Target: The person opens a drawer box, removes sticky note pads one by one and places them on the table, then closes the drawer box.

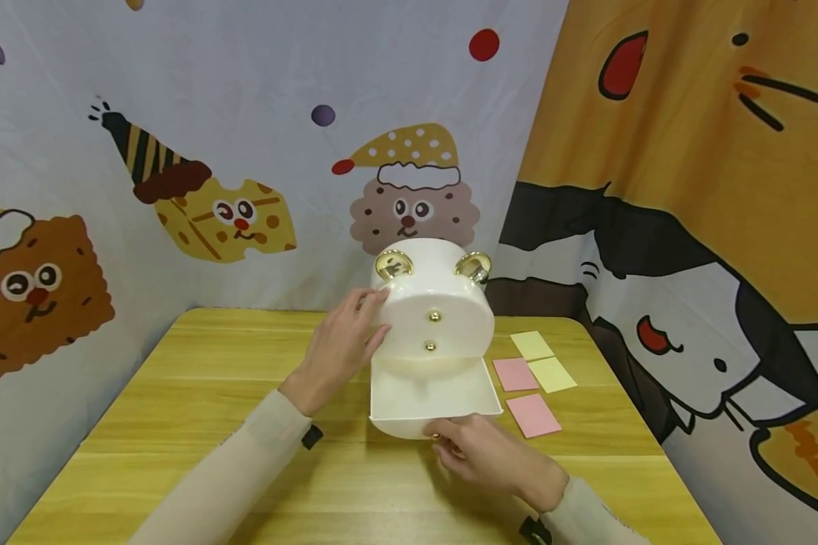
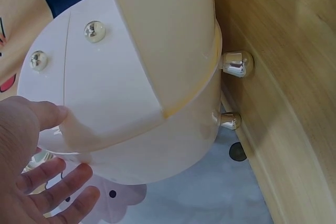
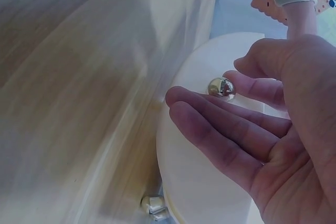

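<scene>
A white drum-shaped drawer box with gold ear-like rings on top stands on the table, gold feet beneath it. Two gold knobs sit on its upper front. Its bottom drawer is pulled out toward me, with nothing visible inside. My left hand touches the box's left side, thumb on the front face and the other fingers loosely extended along the side. At the drawer front, my right hand has its index finger by the gold knob; the thumb is apart from the knob and the fingers are only slightly bent.
Right of the box lie pink sticky-note pads and yellow ones. The wooden table reaches back to a cartoon-printed cloth. A patterned curtain hangs at the right.
</scene>
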`<state>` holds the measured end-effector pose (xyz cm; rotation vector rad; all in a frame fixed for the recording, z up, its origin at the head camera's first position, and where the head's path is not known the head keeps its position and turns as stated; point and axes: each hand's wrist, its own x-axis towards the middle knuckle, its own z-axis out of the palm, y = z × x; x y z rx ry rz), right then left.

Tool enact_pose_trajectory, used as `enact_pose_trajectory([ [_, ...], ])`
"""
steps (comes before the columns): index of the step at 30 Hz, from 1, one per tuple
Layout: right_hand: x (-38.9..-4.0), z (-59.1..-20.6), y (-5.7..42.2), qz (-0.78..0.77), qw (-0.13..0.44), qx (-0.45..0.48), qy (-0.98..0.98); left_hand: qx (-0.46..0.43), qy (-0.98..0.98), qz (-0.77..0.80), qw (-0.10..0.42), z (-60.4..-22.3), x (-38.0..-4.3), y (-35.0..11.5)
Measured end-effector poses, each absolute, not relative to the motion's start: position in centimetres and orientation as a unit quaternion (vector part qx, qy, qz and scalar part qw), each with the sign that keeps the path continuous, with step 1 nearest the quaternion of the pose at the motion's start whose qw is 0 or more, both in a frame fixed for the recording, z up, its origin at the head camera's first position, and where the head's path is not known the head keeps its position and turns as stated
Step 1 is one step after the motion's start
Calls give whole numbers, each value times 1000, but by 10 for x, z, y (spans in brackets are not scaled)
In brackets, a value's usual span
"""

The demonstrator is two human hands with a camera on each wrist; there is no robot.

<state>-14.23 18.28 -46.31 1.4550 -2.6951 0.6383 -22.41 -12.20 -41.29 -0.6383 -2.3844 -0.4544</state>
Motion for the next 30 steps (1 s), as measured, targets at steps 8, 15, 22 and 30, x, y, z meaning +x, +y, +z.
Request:
enact_pose_trajectory([
  [8,-149,-465,179,211,22,472,-855,-242,-902,-171,313,-415,-226,-123],
  [15,-155,-463,178,231,-4,457,-859,-244,-900,-178,316,-416,-226,-124],
  [22,-164,-466,179,242,5,463,-852,-243,-898,-191,313,-414,-225,-123],
  [30,-174,-468,177,240,22,473,-847,-244,-897,-186,318,-416,-225,-123],
])
